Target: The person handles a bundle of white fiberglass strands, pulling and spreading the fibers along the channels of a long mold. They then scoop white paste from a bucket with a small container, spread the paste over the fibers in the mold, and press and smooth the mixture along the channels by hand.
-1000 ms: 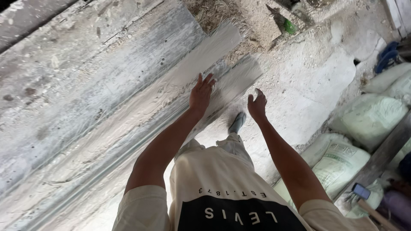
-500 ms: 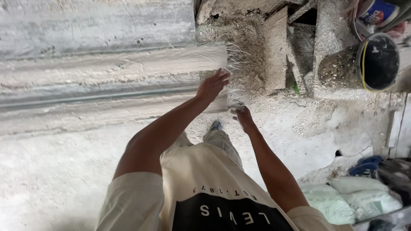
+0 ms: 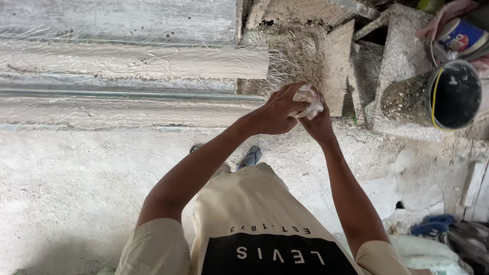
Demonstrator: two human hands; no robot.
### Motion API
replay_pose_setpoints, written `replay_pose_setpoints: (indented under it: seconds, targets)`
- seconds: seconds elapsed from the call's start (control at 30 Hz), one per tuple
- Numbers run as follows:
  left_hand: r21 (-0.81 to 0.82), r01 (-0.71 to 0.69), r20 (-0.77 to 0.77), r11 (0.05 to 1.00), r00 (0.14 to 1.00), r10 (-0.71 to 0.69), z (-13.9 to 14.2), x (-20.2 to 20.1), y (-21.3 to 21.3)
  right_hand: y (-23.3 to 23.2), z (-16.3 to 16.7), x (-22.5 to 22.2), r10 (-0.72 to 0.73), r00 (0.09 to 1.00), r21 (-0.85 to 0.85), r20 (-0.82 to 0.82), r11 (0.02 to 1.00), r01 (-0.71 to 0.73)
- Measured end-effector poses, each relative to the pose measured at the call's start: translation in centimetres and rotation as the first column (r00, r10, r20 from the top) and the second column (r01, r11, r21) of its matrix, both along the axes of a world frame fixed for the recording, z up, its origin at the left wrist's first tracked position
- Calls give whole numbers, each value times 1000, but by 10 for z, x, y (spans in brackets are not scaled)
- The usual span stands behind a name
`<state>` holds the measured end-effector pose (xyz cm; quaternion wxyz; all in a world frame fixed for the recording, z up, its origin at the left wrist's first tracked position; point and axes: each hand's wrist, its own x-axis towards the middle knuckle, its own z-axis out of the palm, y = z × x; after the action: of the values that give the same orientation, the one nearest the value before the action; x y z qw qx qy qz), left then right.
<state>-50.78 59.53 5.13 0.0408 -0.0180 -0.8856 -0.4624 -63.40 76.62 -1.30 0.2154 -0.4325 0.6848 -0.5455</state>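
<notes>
My left hand (image 3: 279,111) and my right hand (image 3: 317,122) meet in front of me, just off the end of a long wet plaster moulding (image 3: 132,62) that lies on a bench. Both hands are smeared white, and they close together around a small lump of wet plaster (image 3: 310,99). Loose fibres stick out of the moulding's near end (image 3: 279,63), a little above my left hand. My feet (image 3: 250,157) stand on the dusty floor below.
A second moulded strip (image 3: 117,109) runs along the bench edge below the first. Rough plaster-caked slabs (image 3: 338,61) lean to the right of my hands. A black bucket (image 3: 453,94) sits at the right, with a can (image 3: 461,35) above it and sacks (image 3: 433,249) at lower right.
My view has swung so the bench now runs level. My hands have left the moulding's end and come together around a lump of plaster.
</notes>
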Motion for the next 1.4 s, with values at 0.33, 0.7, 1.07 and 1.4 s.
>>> replay_pose_setpoints:
  seconds: [0.33,0.7,1.07,1.4]
  targets:
    - [336,-270,337,902,929,153,52,80,-100,-45,10,0,246,963,33,111,967,-251]
    - [-409,-466,353,785,712,607,-29,181,-168,-117,-28,64,362,907,471,-217,852,-227]
    - [-610,-566,50,554,671,740,-46,254,-204,-74,-66,47,349,740,522,-576,853,5]
    - [-777,-599,-105,195,428,898,-62,295,-215,-78,-55,91,234,702,444,-672,887,129]
